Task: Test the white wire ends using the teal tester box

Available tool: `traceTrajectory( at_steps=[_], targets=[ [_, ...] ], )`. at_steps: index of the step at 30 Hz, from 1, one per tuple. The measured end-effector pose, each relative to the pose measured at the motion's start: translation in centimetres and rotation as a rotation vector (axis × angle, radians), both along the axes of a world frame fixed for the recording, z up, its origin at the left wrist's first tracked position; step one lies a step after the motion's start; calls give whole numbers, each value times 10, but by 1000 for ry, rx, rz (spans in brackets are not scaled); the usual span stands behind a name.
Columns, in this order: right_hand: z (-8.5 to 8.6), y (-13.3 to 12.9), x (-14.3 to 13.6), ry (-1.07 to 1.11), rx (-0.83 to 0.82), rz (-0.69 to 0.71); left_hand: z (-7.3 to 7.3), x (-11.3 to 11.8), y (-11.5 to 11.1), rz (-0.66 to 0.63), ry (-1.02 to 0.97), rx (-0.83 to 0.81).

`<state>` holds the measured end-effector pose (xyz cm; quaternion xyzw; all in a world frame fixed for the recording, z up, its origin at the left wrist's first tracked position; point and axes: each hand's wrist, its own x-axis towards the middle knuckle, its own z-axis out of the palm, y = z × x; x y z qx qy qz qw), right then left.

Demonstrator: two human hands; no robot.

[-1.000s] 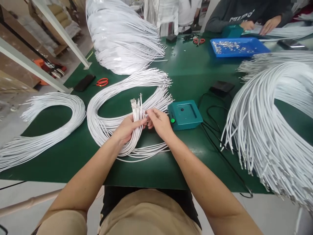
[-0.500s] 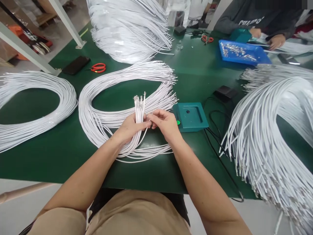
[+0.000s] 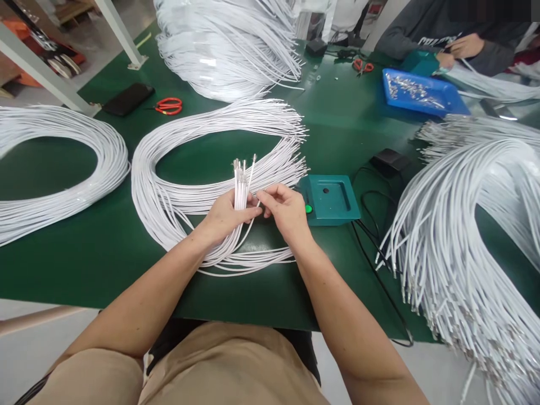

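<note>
A bundle of white wires point(image 3: 240, 194) stands upright in my left hand point(image 3: 223, 218), metal tips pointing up and the thumb closed across it. My right hand point(image 3: 287, 209) is pinched just right of the bundle, thumb and forefinger on a single white wire point(image 3: 251, 223); its end there is partly hidden by the fingers. Below, the bundle's wires curve down to the green table. Behind both hands lies a large loop of white wires point(image 3: 145, 160), its cut ends fanned to the right. A teal box point(image 3: 336, 198) with a lit green button sits beside my right hand.
More white wire coils lie at left point(image 3: 112, 152), at the back point(image 3: 223, 50) and at right point(image 3: 430, 242). Red-handled scissors point(image 3: 169, 106), a black phone point(image 3: 129, 99) and a blue tray point(image 3: 447, 106) of small metal parts rest on the table. Black cables point(image 3: 382, 281) trail nearby. A co-worker's hands point(image 3: 466, 46) hold wires.
The right fingertips have shifted slightly on the single wire. One tipped wire now leans a little farther right from the bundle. The co-worker's hands have come closer together.
</note>
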<state>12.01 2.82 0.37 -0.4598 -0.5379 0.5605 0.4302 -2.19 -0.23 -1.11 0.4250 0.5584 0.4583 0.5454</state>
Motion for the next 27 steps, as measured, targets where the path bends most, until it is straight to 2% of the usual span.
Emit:
traceTrajectory(
  at_steps=[5, 11, 17, 21, 27],
  targets=[
    [0, 0, 2, 40, -13, 63, 3, 0, 1, 39, -84, 24],
    [-3, 3, 1, 403, -376, 173, 7, -2, 2, 51, -78, 28],
    [0, 4, 2, 340, -383, 133, 11, 2, -3, -84, 26, 64],
    [2, 3, 4, 257, -384, 142, 12, 4, -7, -91, 98, 77],
    [-1, 7, 7, 364, -473, 262, 8, -1, -6, -75, 52, 85]
  ],
)
